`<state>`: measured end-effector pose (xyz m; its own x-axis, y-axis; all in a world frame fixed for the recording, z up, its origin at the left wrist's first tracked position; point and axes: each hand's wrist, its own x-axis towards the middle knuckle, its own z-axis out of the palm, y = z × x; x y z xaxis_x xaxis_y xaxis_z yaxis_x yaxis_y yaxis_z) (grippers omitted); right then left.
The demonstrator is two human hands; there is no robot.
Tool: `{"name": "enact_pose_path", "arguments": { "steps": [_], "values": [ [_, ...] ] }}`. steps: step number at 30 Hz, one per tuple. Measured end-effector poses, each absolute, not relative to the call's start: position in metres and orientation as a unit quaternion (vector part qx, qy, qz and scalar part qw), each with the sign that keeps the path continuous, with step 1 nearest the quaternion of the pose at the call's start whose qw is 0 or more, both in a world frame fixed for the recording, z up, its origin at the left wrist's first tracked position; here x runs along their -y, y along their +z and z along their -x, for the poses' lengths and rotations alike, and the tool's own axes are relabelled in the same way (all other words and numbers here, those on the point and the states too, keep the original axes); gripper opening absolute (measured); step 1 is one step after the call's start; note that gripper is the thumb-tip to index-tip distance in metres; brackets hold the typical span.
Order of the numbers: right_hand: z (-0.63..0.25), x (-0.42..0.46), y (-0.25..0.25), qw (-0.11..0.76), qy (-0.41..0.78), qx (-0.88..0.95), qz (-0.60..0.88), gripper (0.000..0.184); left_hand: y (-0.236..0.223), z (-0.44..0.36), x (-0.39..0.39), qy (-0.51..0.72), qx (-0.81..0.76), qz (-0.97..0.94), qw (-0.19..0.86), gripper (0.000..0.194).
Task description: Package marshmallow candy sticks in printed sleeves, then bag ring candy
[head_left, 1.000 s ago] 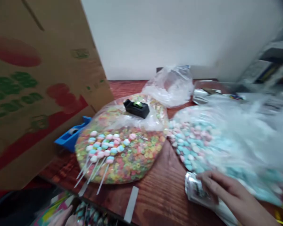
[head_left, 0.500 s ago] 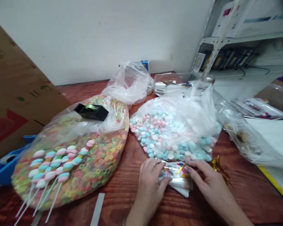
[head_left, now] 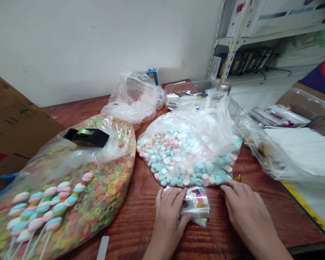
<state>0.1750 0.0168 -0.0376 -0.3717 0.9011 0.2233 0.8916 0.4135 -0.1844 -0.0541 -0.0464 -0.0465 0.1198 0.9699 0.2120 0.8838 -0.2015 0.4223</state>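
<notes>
My left hand (head_left: 169,213) is closed around the left side of a small flat stack of clear plastic bags (head_left: 199,202) with a colourful print. The stack rests on the wooden table, with white paper edges sticking out below. To its right, my right hand (head_left: 245,206) is low over the table, fingers bent and tips pointing down. Whatever is under those fingertips is hidden. A bit of gold twist tie (head_left: 238,178) shows just behind this hand. Right behind the stack lies a big clear bag of pink, blue and white marshmallows (head_left: 168,155).
Left, a large bag of coloured ring candy (head_left: 111,187) carries a black tape dispenser (head_left: 88,138) and several marshmallow sticks (head_left: 43,206). A clear plastic tray (head_left: 276,162) holding white paper (head_left: 303,148) stands right. A cardboard box (head_left: 13,119), crumpled plastic bag (head_left: 132,95) and shelf (head_left: 230,41) are around.
My right hand has moved right, off the bag stack to where the gold ties lie. The gold strip no longer shows on the stack. My left hand stays on it; the view has shifted right.
</notes>
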Motion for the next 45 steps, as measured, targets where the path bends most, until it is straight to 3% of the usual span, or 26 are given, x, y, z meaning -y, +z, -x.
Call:
{"name": "enact_pose_path", "arguments": {
  "steps": [4,8,11,16,21,23,25,26,28,30,31,33,35,38,40,45],
  "values": [
    [-0.152,-0.018,-0.036,0.208,0.183,0.843,0.460,0.030,-0.055,0.058,0.048,0.247,-0.604,-0.755,0.064,0.065],
    [-0.122,-0.022,-0.051,0.229,0.291,0.820,0.436,0.010,-0.057,0.057,0.048,0.270,-0.602,-0.750,0.045,0.063],
    [-0.115,-0.018,-0.062,0.278,0.250,0.817,0.439,0.013,-0.055,0.054,0.049,0.284,-0.614,-0.736,0.034,0.061],
    [-0.118,-0.005,-0.061,0.381,0.078,0.815,0.430,0.019,-0.057,0.052,0.049,0.256,-0.612,-0.748,0.025,0.069],
    [-0.143,-0.015,-0.029,0.363,0.003,0.836,0.412,0.018,-0.058,0.055,0.051,0.268,-0.628,-0.730,0.021,0.073],
    [-0.156,-0.022,-0.011,0.344,-0.007,0.843,0.414,0.021,-0.053,0.054,0.055,0.312,-0.627,-0.714,0.009,0.066],
    [-0.164,-0.024,0.008,0.348,0.005,0.843,0.410,0.026,-0.045,0.049,0.060,0.392,-0.599,-0.695,0.063,0.048],
    [-0.165,-0.023,0.015,0.362,0.021,0.837,0.409,0.028,-0.040,0.043,0.062,0.430,-0.573,-0.682,0.146,0.038],
    [-0.162,-0.019,0.025,0.404,0.067,0.815,0.411,0.030,-0.029,0.027,0.062,0.463,-0.500,-0.603,0.414,0.025],
    [-0.155,-0.013,0.027,0.430,0.116,0.804,0.394,0.032,-0.018,0.010,0.057,0.466,-0.409,-0.437,0.652,0.034],
    [-0.151,-0.010,0.026,0.432,0.138,0.808,0.377,0.033,-0.013,0.003,0.053,0.496,-0.374,-0.343,0.704,0.041],
    [-0.143,-0.004,0.017,0.434,0.186,0.806,0.356,0.033,-0.004,-0.005,0.043,0.605,-0.340,-0.187,0.695,0.042],
    [-0.135,0.002,0.006,0.444,0.286,0.753,0.394,0.035,0.003,-0.003,0.037,0.691,-0.345,-0.093,0.628,0.029],
    [-0.121,0.008,-0.009,0.440,0.534,0.570,0.444,0.050,0.008,0.005,0.038,0.707,-0.381,-0.054,0.593,0.021],
    [-0.111,0.011,-0.014,0.435,0.653,0.457,0.419,0.048,0.008,0.009,0.043,0.703,-0.410,-0.059,0.578,0.026],
    [-0.103,0.015,-0.012,0.420,0.659,0.477,0.402,0.031,0.007,0.012,0.055,0.717,-0.464,-0.080,0.514,0.027]
  ]
}}
